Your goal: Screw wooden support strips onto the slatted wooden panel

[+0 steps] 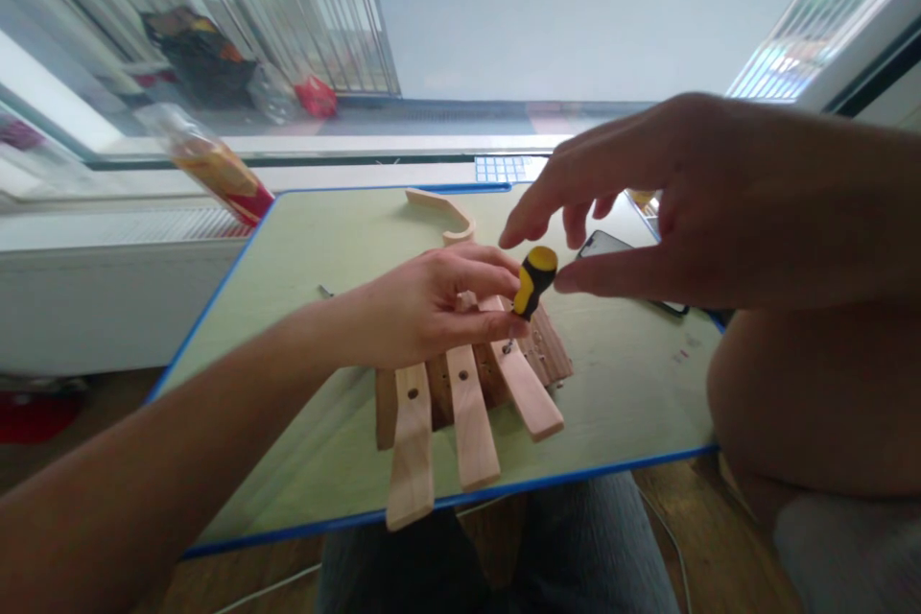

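My left hand (424,302) rests on a wooden assembly (467,393) of three light slats over a darker block, and its fingertips steady a small screwdriver (531,286) with a yellow and black handle. The screwdriver stands tilted, its tip on the right slat. My right hand (648,201) hovers just above and right of the handle, fingers apart, thumb and forefinger close to the yellow cap but not gripping it.
The work lies on a green table with a blue edge (302,518). A curved wooden piece (446,214) lies farther back. A phone (611,249) sits under my right hand. A blurred bottle (208,163) stands at the table's left corner. A window is behind.
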`<state>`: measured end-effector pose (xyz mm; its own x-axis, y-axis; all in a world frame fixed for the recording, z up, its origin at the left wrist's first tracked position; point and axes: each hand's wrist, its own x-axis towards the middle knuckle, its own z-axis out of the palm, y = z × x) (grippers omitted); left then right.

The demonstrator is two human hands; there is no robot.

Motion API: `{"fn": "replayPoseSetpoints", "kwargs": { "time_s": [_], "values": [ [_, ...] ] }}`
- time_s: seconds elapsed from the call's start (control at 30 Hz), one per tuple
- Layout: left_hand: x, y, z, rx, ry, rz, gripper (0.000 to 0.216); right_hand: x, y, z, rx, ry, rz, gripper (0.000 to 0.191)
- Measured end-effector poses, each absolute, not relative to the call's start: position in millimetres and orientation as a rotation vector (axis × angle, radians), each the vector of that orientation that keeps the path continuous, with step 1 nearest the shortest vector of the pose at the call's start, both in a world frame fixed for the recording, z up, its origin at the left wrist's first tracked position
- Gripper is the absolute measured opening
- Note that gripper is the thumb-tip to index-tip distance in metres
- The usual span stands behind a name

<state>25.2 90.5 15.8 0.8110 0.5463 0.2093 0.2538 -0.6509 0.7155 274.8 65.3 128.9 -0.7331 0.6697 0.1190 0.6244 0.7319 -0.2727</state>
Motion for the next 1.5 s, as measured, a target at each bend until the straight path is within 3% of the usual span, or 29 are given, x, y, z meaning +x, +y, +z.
{"fn": "replayPoseSetpoints", "kwargs": {
  "time_s": [0.37,0.6,1.07,1.3,1.5],
  "values": [
    [24.3,90.6,15.5,2.324,0.522,0.532,0.022,269.0,63.6,126.9,-1.079,-2.768,0.233,0.025],
    [23.5,89.0,15.6,2.285,0.613,0.551,0.024,266.3,65.7,126.8,-1.255,-2.729,0.278,0.009],
    [24.3,88.6,15.1,2.302,0.695,0.537,0.03,261.0,66.8,120.2,-1.261,-2.675,0.207,0.059],
    [24.3,86.9,15.3,2.286,0.727,0.576,0.036,254.6,63.9,118.8,-1.311,-2.659,0.297,0.06],
    [26.7,87.5,19.1,2.293,0.652,0.546,0.027,252.9,66.6,117.7,-1.328,-2.689,0.292,0.055]
  ]
}}
